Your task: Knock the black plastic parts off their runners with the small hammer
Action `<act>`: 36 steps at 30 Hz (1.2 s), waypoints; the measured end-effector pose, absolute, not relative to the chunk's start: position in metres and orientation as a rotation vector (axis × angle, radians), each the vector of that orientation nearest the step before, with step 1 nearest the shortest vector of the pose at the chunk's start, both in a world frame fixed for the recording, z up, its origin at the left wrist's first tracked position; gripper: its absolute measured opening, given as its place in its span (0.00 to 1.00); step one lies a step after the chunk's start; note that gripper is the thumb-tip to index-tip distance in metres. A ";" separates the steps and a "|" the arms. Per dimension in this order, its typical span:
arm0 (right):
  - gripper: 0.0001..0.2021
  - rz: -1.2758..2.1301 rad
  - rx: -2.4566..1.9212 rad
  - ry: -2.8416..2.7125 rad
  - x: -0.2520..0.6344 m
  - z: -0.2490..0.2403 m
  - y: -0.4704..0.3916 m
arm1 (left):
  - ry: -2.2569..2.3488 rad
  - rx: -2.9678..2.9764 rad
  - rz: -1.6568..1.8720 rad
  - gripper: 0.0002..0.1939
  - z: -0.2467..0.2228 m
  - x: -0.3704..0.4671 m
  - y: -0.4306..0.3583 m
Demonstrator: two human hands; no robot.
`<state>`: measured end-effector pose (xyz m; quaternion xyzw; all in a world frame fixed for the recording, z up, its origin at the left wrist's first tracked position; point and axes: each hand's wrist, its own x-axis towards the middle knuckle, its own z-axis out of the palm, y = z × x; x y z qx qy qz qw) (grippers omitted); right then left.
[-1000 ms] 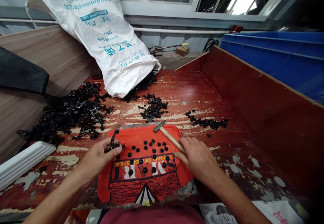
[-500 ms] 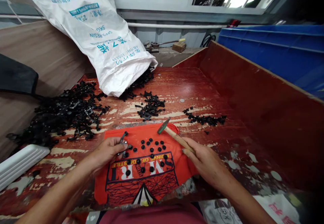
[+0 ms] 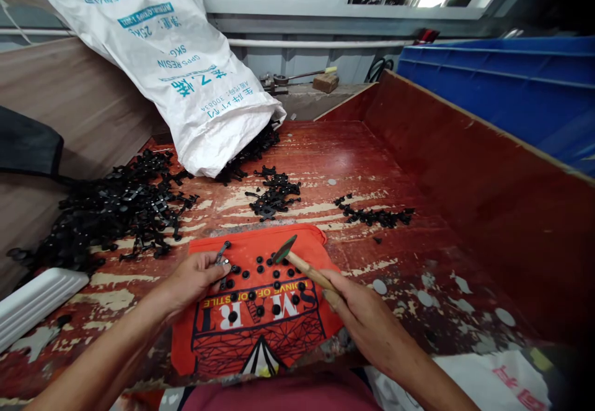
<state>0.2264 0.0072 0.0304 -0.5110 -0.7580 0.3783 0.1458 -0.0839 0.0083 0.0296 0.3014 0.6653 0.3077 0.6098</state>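
My left hand (image 3: 201, 279) pinches a small black plastic part (image 3: 222, 253) with several arms, just above the left side of an orange-red printed cloth (image 3: 297, 243). In my right hand (image 3: 356, 312) is a hammer (image 3: 304, 268) with a wooden handle and a dark green head. The hammer head hangs over the cloth, to the right of the part and apart from it. Several small round black pieces (image 3: 276, 309) lie scattered on the cloth between my hands.
A large pile of black parts (image 3: 116, 206) lies at left, beside a white sack (image 3: 204, 101) spilling more. Smaller heaps (image 3: 274, 194) and a row of small black pieces (image 3: 376, 216) lie beyond the cloth. A wooden board (image 3: 455, 169) and a blue crate (image 3: 502, 88) stand at right.
My right hand has moved left and slightly down, bringing the hammer head closer to the part. My left hand keeps its pinch. The whole view has shifted slightly.
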 end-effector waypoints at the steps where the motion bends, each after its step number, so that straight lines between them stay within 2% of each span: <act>1: 0.17 1.098 -1.454 -2.186 0.225 0.031 0.006 | 1.544 0.699 0.707 0.17 0.029 -0.084 0.008; 6: 0.20 1.046 -1.397 -2.265 0.214 0.036 0.002 | 1.576 0.667 0.709 0.18 0.019 -0.087 0.008; 14: 0.29 0.536 -1.187 -2.571 0.174 0.023 0.007 | 1.512 0.672 0.725 0.21 0.014 -0.089 0.009; 18: 0.33 0.461 -1.266 -2.693 0.167 0.017 0.005 | 1.505 0.715 0.681 0.23 0.019 -0.090 0.007; 23: 0.28 0.525 -1.233 -2.521 0.169 0.031 0.004 | 1.495 0.755 0.668 0.22 0.017 -0.092 0.006; 36: 0.31 0.320 -1.299 -2.692 0.160 0.026 0.001 | 1.489 0.749 0.661 0.27 0.009 -0.096 0.006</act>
